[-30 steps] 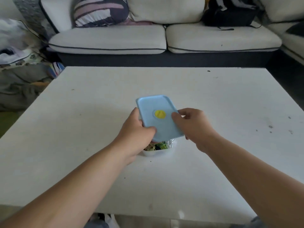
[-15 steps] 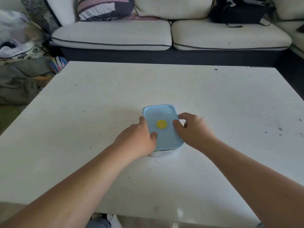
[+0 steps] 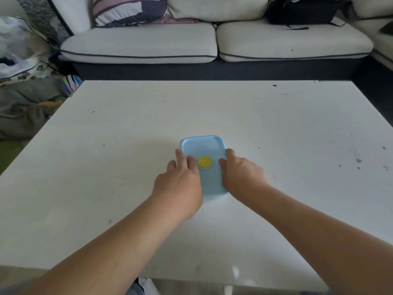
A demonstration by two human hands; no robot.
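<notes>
My left hand [image 3: 180,179] presses fairly straight fingers on the blue lid [image 3: 204,145] from 9 o'clock. My right hand [image 3: 240,173] curls round its 3 o'clock edge, seemingly pinching. The lid sits mid-counter [image 3: 127,145], with the sofa [image 3: 212,43] at 12 o'clock.

Soft, even daylight lights the white rectangular tabletop [image 3: 276,135] brightly, with small pale glints by its near edge. Only a weak shadow lies beneath the light-blue plastic lid [image 3: 203,145]. The left hand [image 3: 178,184] is slightly motion-blurred. Wide-angle distortion bows the cream cushioned sofa [image 3: 138,45]; the cloth heap [image 3: 21,50] off the table's left edge is smeared.
</notes>
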